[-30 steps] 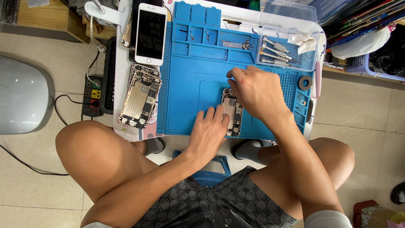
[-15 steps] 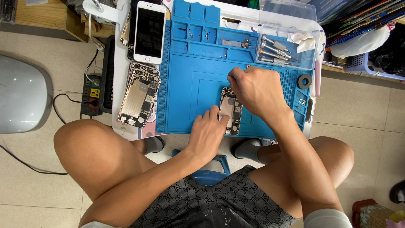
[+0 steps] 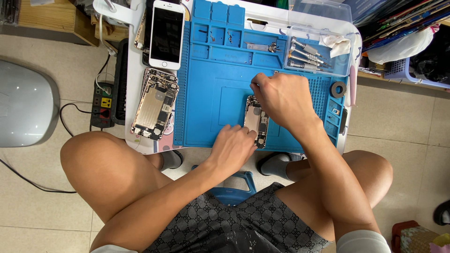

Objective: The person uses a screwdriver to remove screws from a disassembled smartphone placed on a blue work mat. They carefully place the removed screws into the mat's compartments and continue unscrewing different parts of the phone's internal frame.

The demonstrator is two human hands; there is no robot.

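Head view: on your tabletop point(image 3: 136, 79), a white phone point(image 3: 166, 33) and an opened phone chassis point(image 3: 154, 105) lie left of the blue work mat point(image 3: 215, 98); a clear tray of screwdrivers point(image 3: 307, 56) sits at its far right. Your left hand point(image 3: 234, 147) presses the near end of the small opened phone point(image 3: 254, 119) at mat centre, fingers curled on it. Your right hand point(image 3: 281, 98) arches over its far end, fingertips pinched together; whether they hold anything cannot be told.

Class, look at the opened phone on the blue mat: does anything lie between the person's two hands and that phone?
Nothing visible does. The left hand rests on the near end of the opened phone, and the right hand is over its far end. The blue mat around it lies bare.
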